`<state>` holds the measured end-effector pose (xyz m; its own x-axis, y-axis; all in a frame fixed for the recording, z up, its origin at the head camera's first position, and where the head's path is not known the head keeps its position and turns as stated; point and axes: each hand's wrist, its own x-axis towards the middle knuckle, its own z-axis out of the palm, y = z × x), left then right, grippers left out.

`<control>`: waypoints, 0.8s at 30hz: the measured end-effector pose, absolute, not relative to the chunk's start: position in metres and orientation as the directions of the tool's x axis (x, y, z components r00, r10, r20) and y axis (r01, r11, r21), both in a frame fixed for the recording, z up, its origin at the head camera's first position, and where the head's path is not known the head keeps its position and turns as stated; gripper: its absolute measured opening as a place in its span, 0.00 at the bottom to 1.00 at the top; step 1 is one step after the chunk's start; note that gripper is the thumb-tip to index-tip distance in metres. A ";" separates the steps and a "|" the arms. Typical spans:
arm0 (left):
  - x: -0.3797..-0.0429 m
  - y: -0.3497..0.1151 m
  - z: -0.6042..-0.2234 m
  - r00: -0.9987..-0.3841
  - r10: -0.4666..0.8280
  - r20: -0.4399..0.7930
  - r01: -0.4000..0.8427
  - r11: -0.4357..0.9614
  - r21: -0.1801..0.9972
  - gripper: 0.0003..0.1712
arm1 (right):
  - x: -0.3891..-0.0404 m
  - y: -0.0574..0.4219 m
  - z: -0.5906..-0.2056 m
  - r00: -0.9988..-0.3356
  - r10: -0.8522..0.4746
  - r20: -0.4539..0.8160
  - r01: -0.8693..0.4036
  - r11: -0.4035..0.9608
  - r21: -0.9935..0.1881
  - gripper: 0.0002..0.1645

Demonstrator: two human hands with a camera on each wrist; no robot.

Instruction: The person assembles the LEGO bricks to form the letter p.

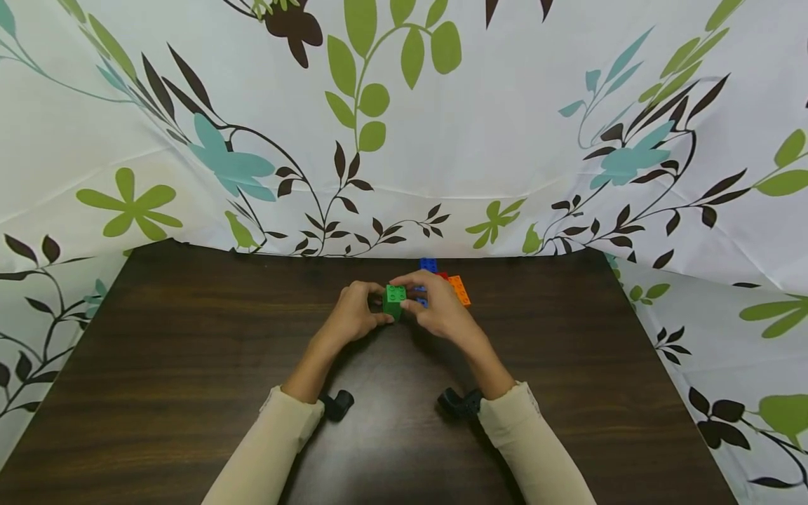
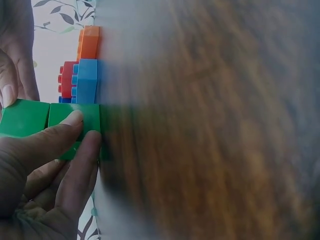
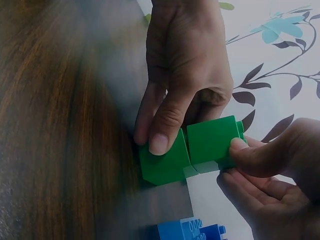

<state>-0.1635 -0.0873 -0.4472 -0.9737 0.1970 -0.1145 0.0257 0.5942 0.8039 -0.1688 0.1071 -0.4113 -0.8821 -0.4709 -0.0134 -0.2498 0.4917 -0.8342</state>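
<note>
Two green toy bricks are stacked near the far middle of the table. My left hand (image 1: 353,308) pinches the lower green brick (image 3: 167,170) between thumb and fingers, close to the tabletop. Thumb and fingers of my right hand (image 1: 442,307) grip the upper green brick (image 3: 212,140) from the other side. A thin seam runs between the two bricks in both wrist views; I cannot tell whether they are fully pressed together. In the head view, the upper brick's studded top shows between the hands, while fingers partly cover the sides.
Behind my right hand are blue bricks (image 1: 428,264), a red brick (image 1: 443,275) and an orange brick (image 1: 459,290), partly hidden by that hand. The dark wooden table (image 1: 208,365) ends at a leaf-patterned white cloth (image 1: 517,126). Black devices (image 1: 459,403) sit at both wrists.
</note>
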 end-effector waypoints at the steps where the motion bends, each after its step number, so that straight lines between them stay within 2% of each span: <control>1: -0.164 -0.088 -0.448 -0.973 0.200 -0.114 0.027 0.590 0.807 0.25 | -0.169 0.107 -0.411 -0.882 -0.471 -0.017 -0.248 0.493 -0.834 0.22; 14: -0.167 -0.091 -0.449 -0.969 0.216 -0.118 0.029 0.577 0.816 0.24 | -0.172 0.106 -0.407 -0.877 -0.479 -0.038 -0.248 0.518 -0.818 0.21; 24: -0.166 -0.092 -0.449 -0.969 0.216 -0.120 0.027 0.577 0.816 0.24 | -0.175 0.105 -0.410 -0.878 -0.472 -0.082 -0.182 0.487 -0.855 0.22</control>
